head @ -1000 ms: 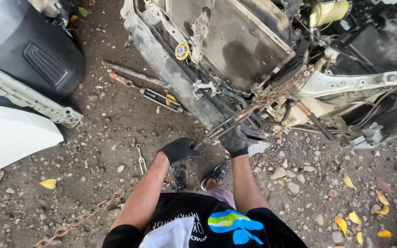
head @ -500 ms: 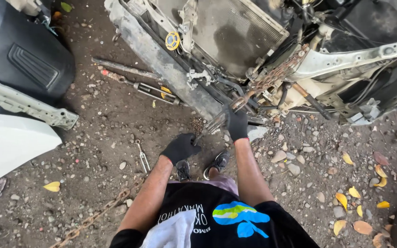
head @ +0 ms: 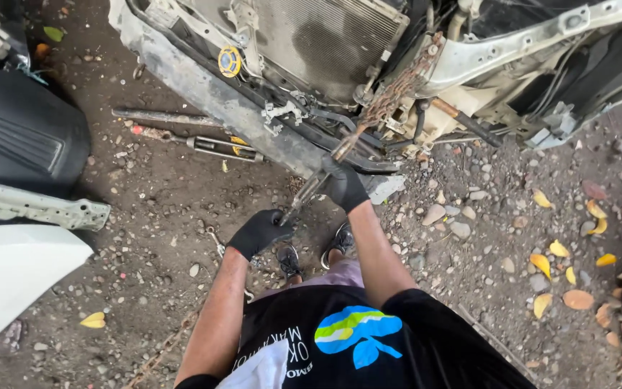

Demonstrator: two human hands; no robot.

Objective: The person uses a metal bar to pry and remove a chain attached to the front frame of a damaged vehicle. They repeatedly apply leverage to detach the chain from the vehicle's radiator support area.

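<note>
Both hands wear black gloves and grip a rusty chain [head: 386, 101] that runs taut from my hands up into the stripped front of a car [head: 311, 43]. My left hand [head: 259, 232] holds the lower end near my feet. My right hand [head: 345, 184] is closed on the chain higher up, close to the grey bumper beam [head: 203, 90]. The chain's upper part loops around the white metal frame [head: 512, 47] beside the radiator.
A long metal bar and a hand tool [head: 214, 146] lie on the dirt by the beam. A black car panel [head: 19, 137] and white body panel [head: 8, 281] lie at left. Loose chain [head: 163, 349] trails on the ground. Stones and yellow leaves [head: 563, 252] scatter at right.
The view has shifted closer and lower toward the car front. Both hands stay closed on the chain, with the right hand moved slightly up along it.
</note>
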